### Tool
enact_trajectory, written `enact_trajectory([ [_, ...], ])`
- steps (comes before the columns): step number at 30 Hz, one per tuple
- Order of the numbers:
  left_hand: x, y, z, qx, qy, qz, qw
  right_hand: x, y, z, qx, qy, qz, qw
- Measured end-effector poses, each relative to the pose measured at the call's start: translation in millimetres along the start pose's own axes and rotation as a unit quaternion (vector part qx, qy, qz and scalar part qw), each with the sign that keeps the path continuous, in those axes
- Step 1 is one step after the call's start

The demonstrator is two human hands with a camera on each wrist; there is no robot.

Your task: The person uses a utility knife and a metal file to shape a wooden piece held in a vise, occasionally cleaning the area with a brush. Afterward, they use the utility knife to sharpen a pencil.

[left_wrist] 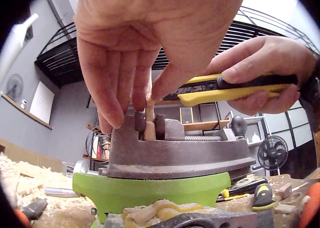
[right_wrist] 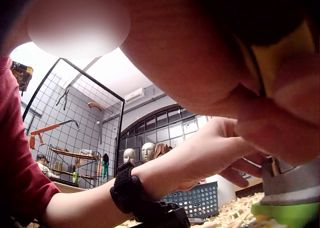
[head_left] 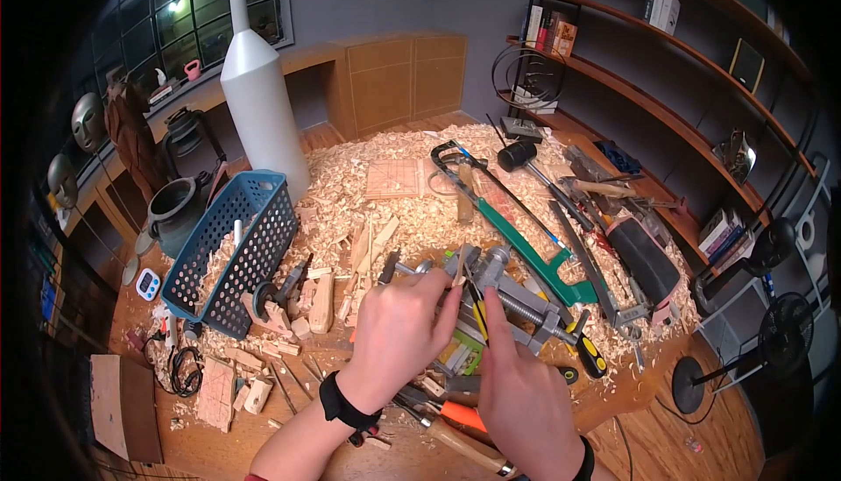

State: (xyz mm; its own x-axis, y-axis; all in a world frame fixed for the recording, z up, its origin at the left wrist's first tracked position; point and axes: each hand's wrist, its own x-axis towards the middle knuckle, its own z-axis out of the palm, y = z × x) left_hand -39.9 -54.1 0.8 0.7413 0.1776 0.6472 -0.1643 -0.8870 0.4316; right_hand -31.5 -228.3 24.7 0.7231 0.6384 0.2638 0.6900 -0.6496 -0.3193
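A thin piece of wood [left_wrist: 150, 119] stands upright between the jaws of a grey vise [left_wrist: 180, 155] on a green base [left_wrist: 150, 188]. My left hand [head_left: 399, 328] pinches its upper end between thumb and fingers, just above the vise. In my right hand [head_left: 526, 393] is a yellow and black tool [left_wrist: 215, 90], gripped by its handles, with its dark tip beside the wood and close to my left thumb. The right wrist view shows my right hand [right_wrist: 280, 113] large and partly dark, with the left hand [right_wrist: 220, 148] beyond it.
Wood shavings [head_left: 385, 227] cover the bench behind the vise. A blue basket [head_left: 263, 253] stands at the left, near wood blocks and a small timer [head_left: 148, 284]. At the right lie a green-handled saw [head_left: 517, 244], a hammer [head_left: 519, 156] and a yellow-black screwdriver [head_left: 592, 357].
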Motion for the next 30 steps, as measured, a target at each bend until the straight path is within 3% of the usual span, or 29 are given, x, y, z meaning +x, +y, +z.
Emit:
enact_trajectory([
  [30, -0.3, 1.9, -2.3, 0.011, -0.024, -0.028, 0.999, 0.1, -0.4, -1.3, 0.009, -0.004, -0.003, 1.000],
])
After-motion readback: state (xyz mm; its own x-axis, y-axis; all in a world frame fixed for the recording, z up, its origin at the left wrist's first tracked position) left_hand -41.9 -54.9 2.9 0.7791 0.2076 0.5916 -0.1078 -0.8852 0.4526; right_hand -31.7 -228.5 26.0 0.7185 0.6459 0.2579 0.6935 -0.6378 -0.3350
